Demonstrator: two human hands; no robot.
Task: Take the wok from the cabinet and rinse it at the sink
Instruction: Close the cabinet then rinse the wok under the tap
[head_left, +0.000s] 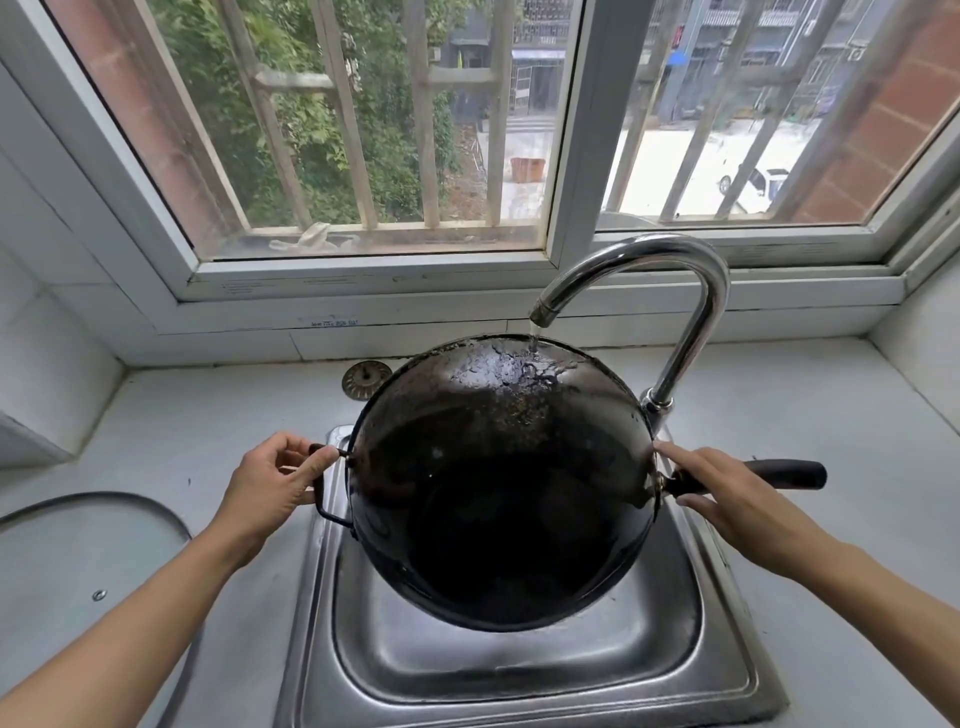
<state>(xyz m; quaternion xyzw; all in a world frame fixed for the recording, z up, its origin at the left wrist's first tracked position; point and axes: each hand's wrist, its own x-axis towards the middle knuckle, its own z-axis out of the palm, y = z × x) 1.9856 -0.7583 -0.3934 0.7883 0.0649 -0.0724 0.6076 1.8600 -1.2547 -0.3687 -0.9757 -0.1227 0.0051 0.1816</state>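
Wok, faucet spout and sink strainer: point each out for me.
wok (498, 467): head view, dark inner wall.
faucet spout (631, 254): head view, top of arch.
sink strainer (366, 380): head view, its centre.

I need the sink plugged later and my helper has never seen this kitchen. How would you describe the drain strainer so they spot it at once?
Start at the steel sink below the window. On the pale counter just behind its back left corner, left of the wok, lies the drain strainer. It is a small round perforated metal disc with a centre knob, the only loose item there.
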